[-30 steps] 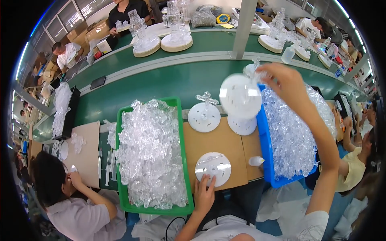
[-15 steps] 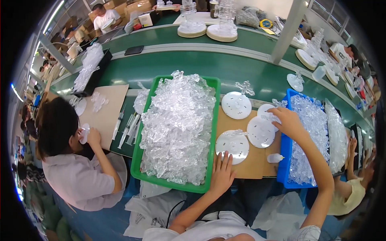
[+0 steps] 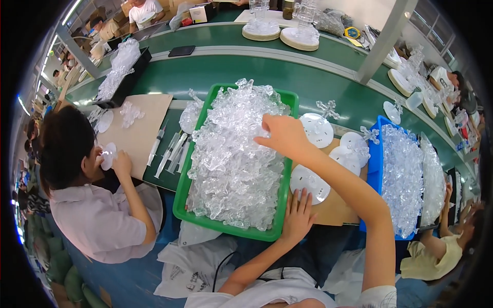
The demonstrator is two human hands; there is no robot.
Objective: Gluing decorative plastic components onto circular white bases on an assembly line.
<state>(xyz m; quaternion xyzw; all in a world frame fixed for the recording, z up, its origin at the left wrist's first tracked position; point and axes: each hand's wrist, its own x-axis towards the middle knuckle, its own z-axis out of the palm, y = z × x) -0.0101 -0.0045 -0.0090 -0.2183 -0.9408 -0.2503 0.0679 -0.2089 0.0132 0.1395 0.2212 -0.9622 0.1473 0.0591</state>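
Note:
My right hand is over the right side of the heap of clear plastic pieces. Its thumb and forefinger are apart, with nothing visible between them. The pieces fill a green bin in front of me. My left hand rests flat, fingers stretched out, at the near edge of a white disc with small slots. Further white discs lie around it: one behind and one to the right, partly covered by my right forearm. A clear branched piece is near the right-hand discs.
Brown cardboard lies under the discs. A blue bin of clear pieces stands on the right. At left, a co-worker holds a white disc; syringes lie between us. A metal post rises at the far right.
My right hand has moved left from the discs beside the blue bin to above the green bin's heap. My left hand stays by the near disc. The whole view has shifted slightly.

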